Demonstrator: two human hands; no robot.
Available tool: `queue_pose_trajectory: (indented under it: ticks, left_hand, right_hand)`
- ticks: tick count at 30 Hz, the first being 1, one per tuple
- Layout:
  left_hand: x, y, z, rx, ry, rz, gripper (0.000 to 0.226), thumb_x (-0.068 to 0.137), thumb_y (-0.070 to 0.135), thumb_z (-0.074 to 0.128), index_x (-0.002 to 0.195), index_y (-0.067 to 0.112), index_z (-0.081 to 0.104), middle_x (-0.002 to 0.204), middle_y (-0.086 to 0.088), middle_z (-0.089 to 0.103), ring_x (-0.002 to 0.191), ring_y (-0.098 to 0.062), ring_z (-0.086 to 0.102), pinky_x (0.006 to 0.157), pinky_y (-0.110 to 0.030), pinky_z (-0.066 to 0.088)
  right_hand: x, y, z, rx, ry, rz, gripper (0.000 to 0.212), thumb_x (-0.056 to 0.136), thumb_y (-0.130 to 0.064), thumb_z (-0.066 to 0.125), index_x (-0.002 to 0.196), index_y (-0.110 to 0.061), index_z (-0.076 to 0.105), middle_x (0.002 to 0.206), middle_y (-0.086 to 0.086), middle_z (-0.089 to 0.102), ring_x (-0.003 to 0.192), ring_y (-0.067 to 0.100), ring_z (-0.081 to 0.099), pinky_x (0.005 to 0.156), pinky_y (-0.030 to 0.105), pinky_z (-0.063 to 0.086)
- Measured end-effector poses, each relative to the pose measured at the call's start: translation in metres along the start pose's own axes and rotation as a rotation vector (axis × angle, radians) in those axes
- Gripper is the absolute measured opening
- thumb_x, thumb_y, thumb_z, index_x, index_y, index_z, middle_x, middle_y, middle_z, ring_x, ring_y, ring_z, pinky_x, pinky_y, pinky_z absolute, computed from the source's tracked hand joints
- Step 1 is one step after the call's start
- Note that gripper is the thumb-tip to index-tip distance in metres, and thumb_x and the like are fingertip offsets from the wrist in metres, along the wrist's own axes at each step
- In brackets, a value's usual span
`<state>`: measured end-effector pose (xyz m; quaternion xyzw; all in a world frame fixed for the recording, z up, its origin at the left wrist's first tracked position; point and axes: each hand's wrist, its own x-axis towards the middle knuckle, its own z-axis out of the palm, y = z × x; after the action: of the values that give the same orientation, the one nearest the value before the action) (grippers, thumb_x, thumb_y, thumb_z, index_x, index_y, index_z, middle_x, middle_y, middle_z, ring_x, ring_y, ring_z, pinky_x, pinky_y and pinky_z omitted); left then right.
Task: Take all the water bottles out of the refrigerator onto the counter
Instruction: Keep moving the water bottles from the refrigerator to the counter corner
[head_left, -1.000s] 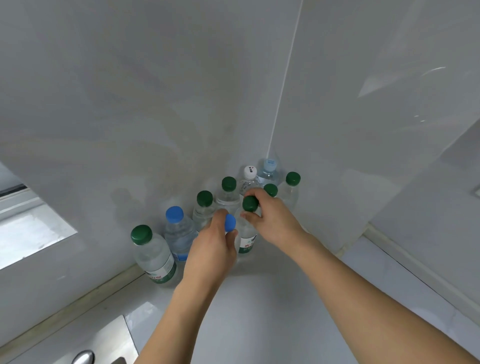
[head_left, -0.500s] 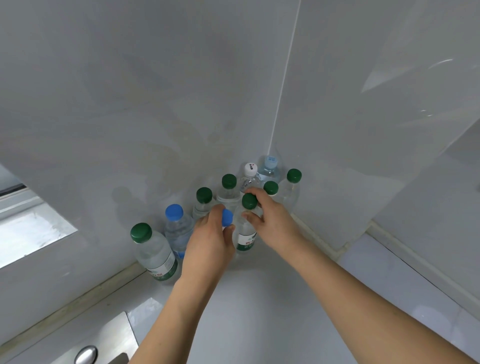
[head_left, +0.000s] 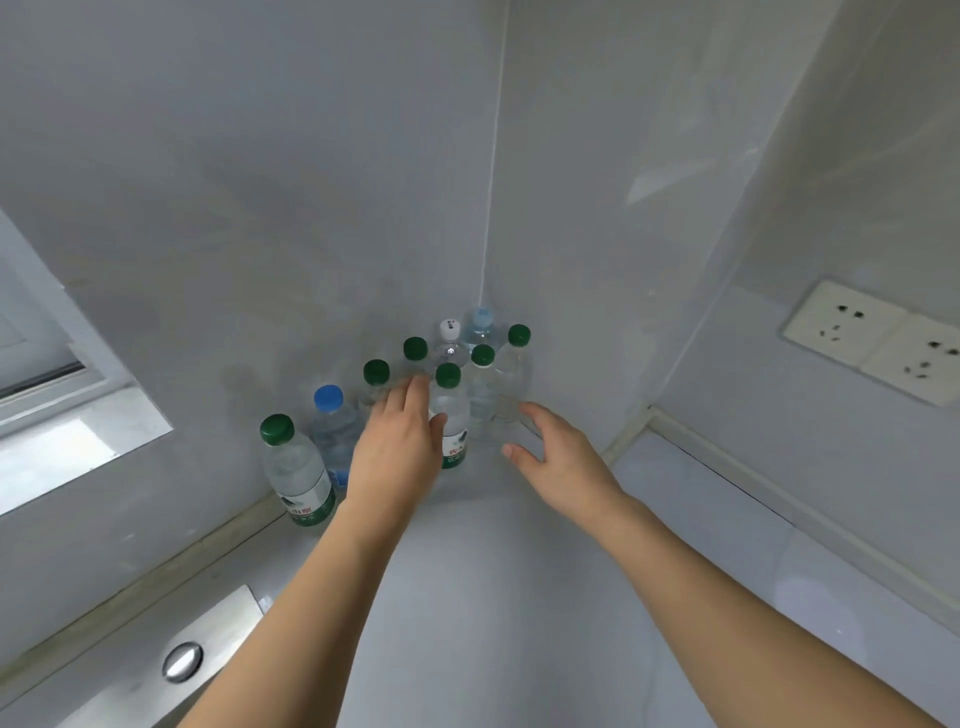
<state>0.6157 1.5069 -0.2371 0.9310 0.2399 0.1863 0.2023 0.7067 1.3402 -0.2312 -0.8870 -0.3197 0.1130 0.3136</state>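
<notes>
On the white counter, water bottles clustered in the corner; left hand flat, fingers together, among them; right hand spread, holding nothing.

Soft even daylight, slight blur, wide-angle edge distortion

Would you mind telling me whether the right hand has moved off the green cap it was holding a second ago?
Yes. The right hand has let go and drawn back down and to the right of the green-capped bottle, which stands where it did; the fingers are now spread open.
</notes>
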Motion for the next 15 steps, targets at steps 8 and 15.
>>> queue_pose_trajectory:
  ticks: [8,15]
  left_hand:
    - [-0.031,0.071,0.026,0.097,-0.174,0.288,0.048,0.1,0.026,0.042,0.145,0.011,0.033,0.15,-0.01,0.037,0.134,-0.031,0.034,0.113,-0.042,0.026]
    - [-0.058,0.155,0.071,0.087,-0.302,0.495,0.049,0.1,0.027,0.04,0.146,0.012,0.031,0.153,-0.007,0.031,0.138,-0.027,0.027,0.115,-0.04,0.02]
  right_hand:
    - [-0.081,0.039,-0.045,-0.112,0.063,0.162,0.057,0.097,-0.028,0.052,0.148,-0.016,0.03,0.151,0.002,0.036,0.138,0.017,0.034,0.108,0.022,0.025]
    - [-0.158,0.096,-0.089,-0.139,0.166,0.362,0.058,0.098,-0.031,0.05,0.15,-0.018,0.027,0.154,-0.001,0.033,0.14,0.014,0.032,0.11,0.022,0.024]
